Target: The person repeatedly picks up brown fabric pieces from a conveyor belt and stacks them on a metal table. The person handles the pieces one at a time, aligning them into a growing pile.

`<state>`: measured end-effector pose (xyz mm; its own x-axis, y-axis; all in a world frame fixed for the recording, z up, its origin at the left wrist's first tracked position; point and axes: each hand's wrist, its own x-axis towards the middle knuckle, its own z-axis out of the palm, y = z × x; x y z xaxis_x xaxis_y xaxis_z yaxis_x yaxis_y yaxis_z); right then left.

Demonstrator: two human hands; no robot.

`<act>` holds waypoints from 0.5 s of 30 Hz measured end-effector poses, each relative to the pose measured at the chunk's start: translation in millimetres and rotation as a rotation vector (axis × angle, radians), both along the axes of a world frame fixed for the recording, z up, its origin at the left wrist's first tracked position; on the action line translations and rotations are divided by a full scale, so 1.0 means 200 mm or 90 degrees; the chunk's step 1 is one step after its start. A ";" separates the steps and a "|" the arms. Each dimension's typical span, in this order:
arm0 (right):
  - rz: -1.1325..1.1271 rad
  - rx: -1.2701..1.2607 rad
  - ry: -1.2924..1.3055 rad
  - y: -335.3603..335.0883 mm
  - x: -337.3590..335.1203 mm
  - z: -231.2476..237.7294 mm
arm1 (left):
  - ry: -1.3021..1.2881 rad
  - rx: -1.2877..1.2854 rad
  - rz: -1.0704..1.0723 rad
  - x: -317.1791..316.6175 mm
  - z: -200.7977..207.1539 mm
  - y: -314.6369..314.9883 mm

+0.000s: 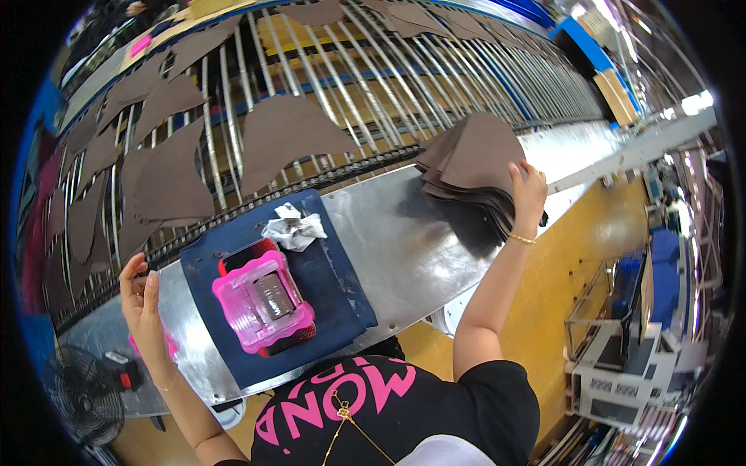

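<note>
My right hand (530,196) is at the right edge of a fanned stack of dark brown, rounded flat pieces (482,151), thumb and forefinger pinching the edge of the top piece. The stack lies on the metal table (381,225) beside the rod conveyor. My left hand (144,311) is raised near the table's left part, fingers curved and apart, with nothing in it. Between my hands, on a dark blue mat (342,279), sits a pink translucent scalloped frame (241,303) with a dark rectangular middle, over a red and black object. A crumpled white tissue (295,227) lies behind it.
A conveyor of metal rods (373,78) runs along the far side, carrying several loose brown pieces (287,136). A black fan (85,396) stands at lower left. A metal rail (637,151) reaches in from the right. Racks and white equipment (622,373) stand on the yellow floor.
</note>
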<state>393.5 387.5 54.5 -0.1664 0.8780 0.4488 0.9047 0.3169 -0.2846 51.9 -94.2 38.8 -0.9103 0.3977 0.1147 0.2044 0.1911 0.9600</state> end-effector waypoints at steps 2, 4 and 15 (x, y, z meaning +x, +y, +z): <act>-0.139 -0.106 -0.113 0.13 0.32 -0.11 | -0.006 -0.008 -0.025 -0.01 0.00 0.05; -0.084 -0.224 -0.003 0.25 0.56 -0.22 | -0.013 0.009 -0.056 -0.01 -0.01 0.11; -0.109 -0.106 -0.216 0.28 0.49 -0.08 | 0.030 -0.006 -0.067 0.04 0.00 0.08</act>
<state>490.9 442.6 39.2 -0.1253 0.9619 0.2431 0.9917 0.1283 0.0035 59.5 -77.2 39.3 -0.8571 0.4921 0.1524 0.2692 0.1756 0.9469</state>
